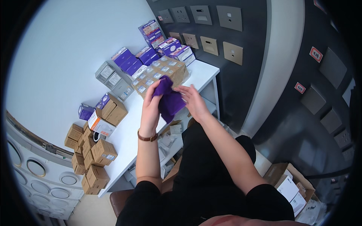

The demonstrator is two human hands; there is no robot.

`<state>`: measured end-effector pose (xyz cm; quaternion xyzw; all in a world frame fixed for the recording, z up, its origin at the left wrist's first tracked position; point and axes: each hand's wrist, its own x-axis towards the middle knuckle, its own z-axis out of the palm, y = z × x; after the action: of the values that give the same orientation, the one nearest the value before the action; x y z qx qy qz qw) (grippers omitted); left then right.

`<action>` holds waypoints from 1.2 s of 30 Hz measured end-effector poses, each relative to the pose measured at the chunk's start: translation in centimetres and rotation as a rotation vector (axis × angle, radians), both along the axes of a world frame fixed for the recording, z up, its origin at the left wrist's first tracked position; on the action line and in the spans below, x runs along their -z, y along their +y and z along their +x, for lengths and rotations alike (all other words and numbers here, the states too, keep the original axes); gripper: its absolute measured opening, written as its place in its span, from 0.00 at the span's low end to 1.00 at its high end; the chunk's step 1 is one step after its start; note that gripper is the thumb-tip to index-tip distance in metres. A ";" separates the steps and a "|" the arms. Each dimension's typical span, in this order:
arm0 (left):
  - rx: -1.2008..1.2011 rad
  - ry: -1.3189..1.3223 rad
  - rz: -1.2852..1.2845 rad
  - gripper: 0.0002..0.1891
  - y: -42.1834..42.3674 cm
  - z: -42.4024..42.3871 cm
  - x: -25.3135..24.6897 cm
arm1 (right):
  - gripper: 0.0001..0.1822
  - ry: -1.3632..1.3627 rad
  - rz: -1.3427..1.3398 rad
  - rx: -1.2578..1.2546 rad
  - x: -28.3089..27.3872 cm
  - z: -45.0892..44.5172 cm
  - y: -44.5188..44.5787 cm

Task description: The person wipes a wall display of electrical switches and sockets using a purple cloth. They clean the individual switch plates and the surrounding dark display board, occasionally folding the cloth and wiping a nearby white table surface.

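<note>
My left hand (pixel 154 97) grips a bunched purple cloth (pixel 171 104) near its top, and the rest of the cloth hangs down. A brown leather strap circles the left wrist. My right hand (pixel 193 100) is at the cloth's right edge, fingers spread and slightly blurred; whether the fingertips touch it I cannot tell. Both hands are raised over the front edge of a white table (pixel 124 141). Just beyond them sits a clear-wrapped block of brown cartons (pixel 161 70) with white labels.
Purple boxes (pixel 127 60), grey boxes (pixel 113 80) and small brown cartons (pixel 92 152) line the table's far side. Packets fill the shelf (pixel 169 141) below. Socket and switch plates (pixel 209 45) cover the dark wall. An open carton of boxes (pixel 291 186) stands on the floor at right.
</note>
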<state>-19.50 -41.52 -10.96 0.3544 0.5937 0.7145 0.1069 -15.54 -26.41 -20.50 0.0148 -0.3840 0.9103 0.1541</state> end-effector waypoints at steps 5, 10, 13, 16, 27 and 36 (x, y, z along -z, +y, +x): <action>0.432 -0.451 0.203 0.19 5.4 -0.1 -1.6 | 0.30 0.183 -0.187 -0.009 -2.3 6.3 2.5; 0.579 -0.452 0.085 0.16 9.5 1.5 -0.9 | 0.18 0.052 0.134 0.175 -2.9 10.9 5.4; 0.490 -0.292 -0.034 0.15 11.9 2.7 -1.0 | 0.15 -0.066 0.339 0.328 -3.0 12.4 6.0; 0.493 -0.234 -0.121 0.14 14.3 3.1 -2.4 | 0.15 -0.069 0.134 0.413 -3.2 13.8 6.1; 0.685 -0.093 -0.076 0.18 17.6 0.6 -3.3 | 0.15 -0.014 0.271 0.786 -4.4 18.9 12.2; 0.349 0.373 -0.168 0.12 17.5 -0.8 -0.3 | 0.22 0.258 -0.266 0.318 -2.8 19.6 12.3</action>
<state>-20.35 -23.98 -10.69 0.5670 0.5901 0.5558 0.1463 4.02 -14.10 -17.71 0.0499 -0.2352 0.9077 0.3440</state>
